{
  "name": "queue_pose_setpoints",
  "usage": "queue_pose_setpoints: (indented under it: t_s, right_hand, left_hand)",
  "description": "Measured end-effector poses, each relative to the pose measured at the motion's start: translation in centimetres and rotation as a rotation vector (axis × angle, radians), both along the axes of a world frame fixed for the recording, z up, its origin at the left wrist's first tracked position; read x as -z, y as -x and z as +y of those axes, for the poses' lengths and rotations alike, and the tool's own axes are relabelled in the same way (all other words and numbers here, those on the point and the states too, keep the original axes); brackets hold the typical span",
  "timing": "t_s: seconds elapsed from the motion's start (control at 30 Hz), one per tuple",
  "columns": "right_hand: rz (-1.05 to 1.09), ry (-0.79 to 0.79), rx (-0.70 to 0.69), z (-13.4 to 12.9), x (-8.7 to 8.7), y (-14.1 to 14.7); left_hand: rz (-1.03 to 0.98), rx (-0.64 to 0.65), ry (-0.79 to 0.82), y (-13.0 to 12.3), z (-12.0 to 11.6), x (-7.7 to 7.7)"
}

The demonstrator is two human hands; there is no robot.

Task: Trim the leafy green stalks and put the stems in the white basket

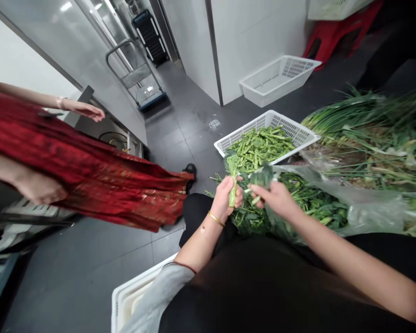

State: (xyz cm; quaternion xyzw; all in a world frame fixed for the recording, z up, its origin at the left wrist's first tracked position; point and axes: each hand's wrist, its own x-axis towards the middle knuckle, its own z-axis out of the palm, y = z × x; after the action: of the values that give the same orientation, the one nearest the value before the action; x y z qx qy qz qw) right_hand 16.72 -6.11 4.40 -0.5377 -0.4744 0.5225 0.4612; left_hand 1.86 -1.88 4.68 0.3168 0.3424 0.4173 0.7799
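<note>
My left hand (225, 196), with a gold bangle at the wrist, is wrapped round a thick pale-green vegetable stalk (232, 192) that stands nearly upright. Close beside it, my right hand (272, 196) pinches a leafy green sprig (261, 178), whose leaves are blurred. Just beyond both hands stands a white perforated basket (225, 144) holding cut green stalks (263, 143). Under and to the right of my hands, dark leafy greens (319, 206) lie in an open clear plastic bag (376, 212).
Spring onions (346, 111) are heaped at the right. Another white basket (263, 95) sits by the wall near a red stool (343, 34). A person in a red skirt (125, 185) stands at the left. A trolley (150, 99) is farther back; white crates (118, 300) are at lower left.
</note>
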Motion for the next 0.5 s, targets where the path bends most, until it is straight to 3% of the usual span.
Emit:
queue_pose_setpoints:
  t_s: [0.07,0.13,0.23,0.33,0.43,0.5]
  right_hand:
    - [0.15,0.061,-0.107,2.6,-0.2,-0.8]
    - [0.201,0.053,-0.232,4.7,-0.4,-1.3]
    - [0.094,0.082,-0.185,5.5,-0.3,-0.8]
    - [-0.036,0.118,-0.055,3.1,0.2,1.0]
    - [-0.248,-0.134,-0.086,-0.4,0.6,2.4]
    - [-0.402,-0.298,-0.124,-1.5,1.2,2.3]
  left_hand:
    - [0.014,0.16,0.032,0.1,-0.2,0.2]
    - [0.075,0.227,0.028,-0.1,-0.5,0.5]
    - [0.234,0.058,-0.072,-0.6,-0.6,1.3]
    - [0.323,-0.21,-0.124,-0.8,0.1,2.4]
    - [0.344,-0.366,-0.055,0.0,1.8,3.1]
    - [0.297,-0.335,0.022,1.0,2.6,3.1]
